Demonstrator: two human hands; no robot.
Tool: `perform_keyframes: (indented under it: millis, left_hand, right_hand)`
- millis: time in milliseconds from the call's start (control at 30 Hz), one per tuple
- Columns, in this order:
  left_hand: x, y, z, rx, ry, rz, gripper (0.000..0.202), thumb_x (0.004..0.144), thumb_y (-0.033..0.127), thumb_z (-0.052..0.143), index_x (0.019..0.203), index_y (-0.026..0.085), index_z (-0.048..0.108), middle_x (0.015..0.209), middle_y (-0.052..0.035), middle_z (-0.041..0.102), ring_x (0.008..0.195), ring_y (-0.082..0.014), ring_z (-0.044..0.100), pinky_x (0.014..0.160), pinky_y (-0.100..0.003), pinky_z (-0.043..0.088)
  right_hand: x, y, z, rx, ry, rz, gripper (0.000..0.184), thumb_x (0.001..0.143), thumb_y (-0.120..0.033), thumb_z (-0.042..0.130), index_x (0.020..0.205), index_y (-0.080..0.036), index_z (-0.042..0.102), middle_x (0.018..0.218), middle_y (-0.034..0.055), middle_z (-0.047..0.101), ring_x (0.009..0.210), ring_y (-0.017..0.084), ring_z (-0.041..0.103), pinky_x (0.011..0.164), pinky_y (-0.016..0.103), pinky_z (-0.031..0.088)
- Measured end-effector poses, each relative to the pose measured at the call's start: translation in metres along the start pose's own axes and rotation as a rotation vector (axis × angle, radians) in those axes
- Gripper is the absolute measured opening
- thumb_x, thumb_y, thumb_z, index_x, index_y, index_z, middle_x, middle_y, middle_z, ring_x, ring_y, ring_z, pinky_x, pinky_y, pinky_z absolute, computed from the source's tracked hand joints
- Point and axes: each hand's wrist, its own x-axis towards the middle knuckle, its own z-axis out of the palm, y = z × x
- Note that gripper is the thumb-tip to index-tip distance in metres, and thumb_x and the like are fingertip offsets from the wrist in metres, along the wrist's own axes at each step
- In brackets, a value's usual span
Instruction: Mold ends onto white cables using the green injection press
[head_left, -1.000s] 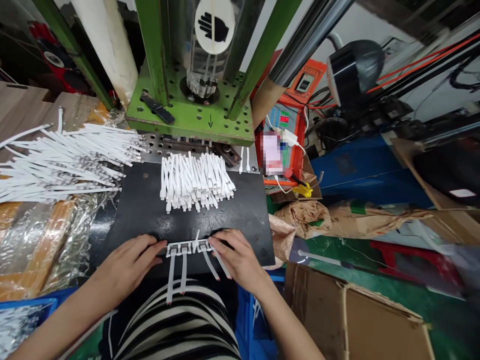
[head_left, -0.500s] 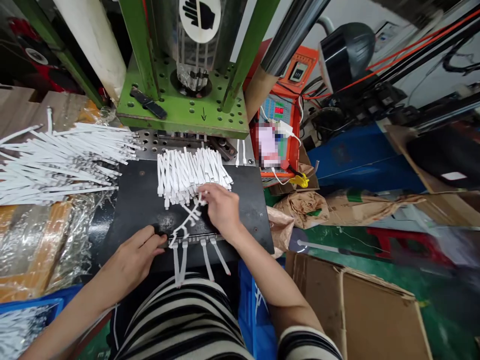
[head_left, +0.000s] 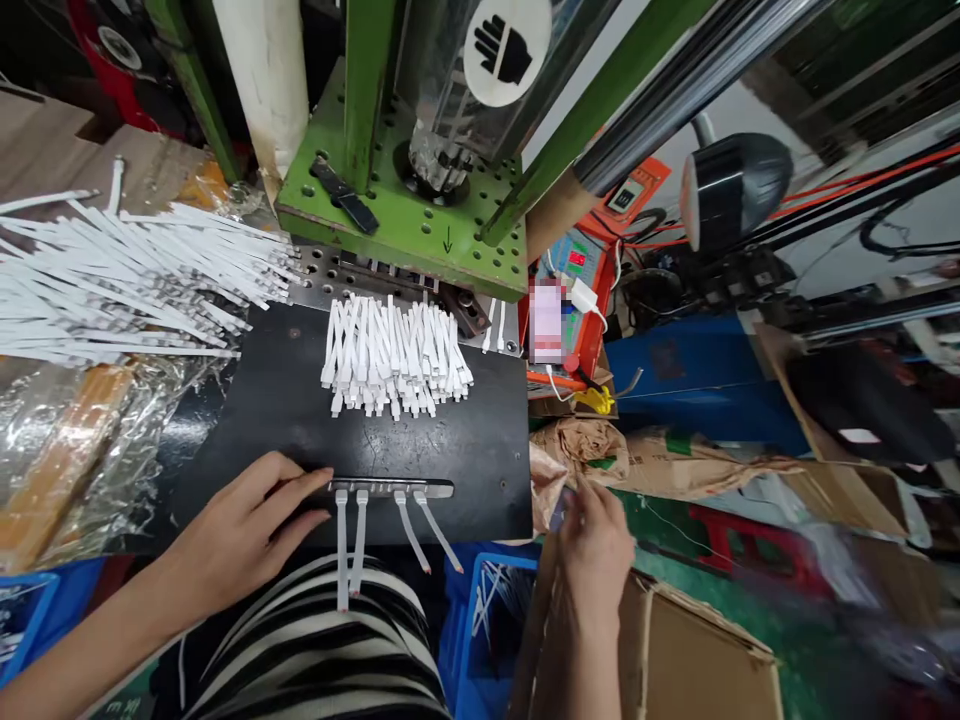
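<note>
My left hand (head_left: 251,525) grips the left end of a narrow slotted metal bar (head_left: 439,489) at the front edge of the black work plate (head_left: 420,448). Several short white flat cables (head_left: 343,550) are seated in the bar, their loose ends hanging over the edge towards my striped shirt. My right hand (head_left: 598,545) is off to the right of the plate, above a cardboard box (head_left: 697,650) and beside crumpled brown paper (head_left: 551,480). Its fingertips are blurred, so whether they hold anything is unclear. Behind the bar lies a neat bundle of white cables (head_left: 397,355).
A green press (head_left: 405,225) with a hand-warning sticker stands behind the plate. A large heap of white cables (head_left: 142,280) is at the left. An orange control box (head_left: 592,345) and a black lamp (head_left: 739,190) are at the right. A blue bin (head_left: 459,630) sits below the plate.
My right hand has moved from the cable bundle to the right, past the plate's edge. The branched white plastic strip it held over the bar is out of sight. My left hand stays at the bar.
</note>
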Motion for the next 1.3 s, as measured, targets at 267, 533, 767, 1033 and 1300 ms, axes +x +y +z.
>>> perform_keyframes:
  millis: [267, 533, 767, 1033, 1300]
  left_hand:
    - [0.028, 0.027, 0.018, -0.228, 0.172, 0.236, 0.021, 0.097, 0.009, 0.051, 0.108, 0.014, 0.067, 0.071, -0.0008, 0.056, 0.061, -0.0105, 0.049, 0.057, -0.024, 0.043]
    - [0.097, 0.012, -0.007, -0.493, 0.050, -0.427, 0.042, 0.092, 0.032, 0.063, 0.055, 0.015, 0.053, 0.056, 0.0040, 0.051, 0.052, -0.0067, 0.052, 0.052, -0.018, 0.039]
    - [0.155, -0.031, -0.008, -0.244, 0.014, -0.540, 0.040, 0.098, 0.031, 0.050, 0.062, 0.015, 0.056, 0.056, -0.0005, 0.060, 0.053, -0.0124, 0.062, 0.054, -0.022, 0.044]
    - [0.065, -0.071, -0.067, 0.338, 0.048, -0.371, 0.025, 0.095, 0.008, 0.043, 0.083, 0.012, 0.065, 0.092, -0.0130, 0.060, 0.090, -0.0244, 0.056, 0.082, -0.039, 0.043]
    - [0.036, -0.087, -0.084, 0.444, 0.038, -0.055, 0.018, 0.102, 0.019, 0.042, 0.093, 0.015, 0.057, 0.089, -0.0057, 0.064, 0.084, -0.0178, 0.058, 0.080, -0.033, 0.042]
  right_hand:
    - [-0.015, -0.139, 0.007, 0.960, -0.292, -0.671, 0.045, 0.090, -0.005, 0.058, 0.125, -0.033, 0.067, 0.088, 0.0017, 0.065, 0.074, 0.014, 0.063, 0.065, 0.026, 0.053]
    - [0.097, -0.159, 0.014, 0.871, -0.593, -0.408, 0.031, 0.088, -0.040, 0.067, 0.067, -0.019, 0.069, 0.067, 0.0042, 0.068, 0.061, 0.018, 0.063, 0.057, 0.026, 0.049]
    - [0.171, -0.201, 0.056, 0.659, -0.661, -0.196, 0.053, 0.067, -0.072, 0.065, 0.063, -0.020, 0.059, 0.054, 0.0023, 0.058, 0.050, 0.019, 0.055, 0.053, 0.031, 0.044]
    - [0.140, -0.247, 0.041, 0.299, -0.280, -0.657, 0.029, 0.093, -0.033, 0.048, 0.098, -0.017, 0.072, 0.089, 0.0097, 0.067, 0.077, 0.023, 0.064, 0.073, 0.034, 0.046]
    - [0.123, -0.395, 0.059, 0.161, -0.619, -0.894, 0.027, 0.094, -0.010, 0.047, 0.105, -0.009, 0.072, 0.110, 0.0188, 0.069, 0.097, 0.027, 0.068, 0.080, 0.034, 0.047]
